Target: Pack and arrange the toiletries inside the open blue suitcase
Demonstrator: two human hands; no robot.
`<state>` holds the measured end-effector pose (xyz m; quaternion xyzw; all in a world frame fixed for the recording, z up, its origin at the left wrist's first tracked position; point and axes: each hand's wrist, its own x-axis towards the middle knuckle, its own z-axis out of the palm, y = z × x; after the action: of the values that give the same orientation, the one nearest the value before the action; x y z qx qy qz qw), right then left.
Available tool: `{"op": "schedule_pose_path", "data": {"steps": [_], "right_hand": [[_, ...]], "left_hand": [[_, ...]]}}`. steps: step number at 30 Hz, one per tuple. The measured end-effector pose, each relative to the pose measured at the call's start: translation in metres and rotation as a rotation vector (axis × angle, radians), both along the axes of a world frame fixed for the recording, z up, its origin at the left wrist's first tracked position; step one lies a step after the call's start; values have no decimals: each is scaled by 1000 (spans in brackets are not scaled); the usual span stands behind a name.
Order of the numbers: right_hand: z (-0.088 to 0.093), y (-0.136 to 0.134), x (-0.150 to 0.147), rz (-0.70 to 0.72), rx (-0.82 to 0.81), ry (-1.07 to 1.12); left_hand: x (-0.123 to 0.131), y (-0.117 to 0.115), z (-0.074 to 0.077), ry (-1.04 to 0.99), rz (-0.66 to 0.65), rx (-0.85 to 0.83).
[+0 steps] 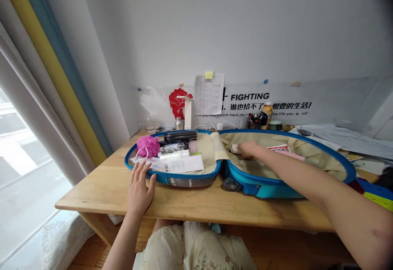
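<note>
An opened blue suitcase (pixel 184 176) lies on the wooden desk, its two beige-lined halves side by side. My left hand (pixel 141 184) rests with fingers spread on the front rim of the left half. That half holds a pink bath puff (pixel 147 145), dark and white bottles, a black cylinder (pixel 180 136) and a white card-like packet (pixel 184 164). Inside the right half, my right hand (pixel 248 149) has its fingers closed at a small whitish object (pixel 236 149), partly hidden by them. A red-and-white packet (pixel 278 148) and a pink flat item (pixel 290 154) lie farther right.
Behind the suitcase stand a yellow-labelled bottle (pixel 267 114), a metallic bottle (pixel 178 123), a white lamp (pixel 188 114) and a charger (pixel 219 126). Papers (pixel 346 139) cover the desk's right side. The desk's front edge (pixel 196 216) runs above my lap; curtains (pixel 61 65) hang at left.
</note>
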<state>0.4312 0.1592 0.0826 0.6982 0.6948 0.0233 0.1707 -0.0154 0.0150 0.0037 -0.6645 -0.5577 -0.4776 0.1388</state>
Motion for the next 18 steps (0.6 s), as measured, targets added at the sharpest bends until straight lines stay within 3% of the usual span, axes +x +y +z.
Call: {"op": "schedule_pose_path", "data": {"steps": [4,11,14,18], "right_hand": [[14,-4,-2,-20,-5,42],[78,-17,-13,38,236,194],[92,-22,-46,151,295,247],[90,-18,-115,348,261,301]], "left_hand": [[0,0,-1,-11,2,-13],[2,0,0,-37,0,-19],[2,0,1,-40,-1,-17],[2,-1,1,-36,-2,-21]]}}
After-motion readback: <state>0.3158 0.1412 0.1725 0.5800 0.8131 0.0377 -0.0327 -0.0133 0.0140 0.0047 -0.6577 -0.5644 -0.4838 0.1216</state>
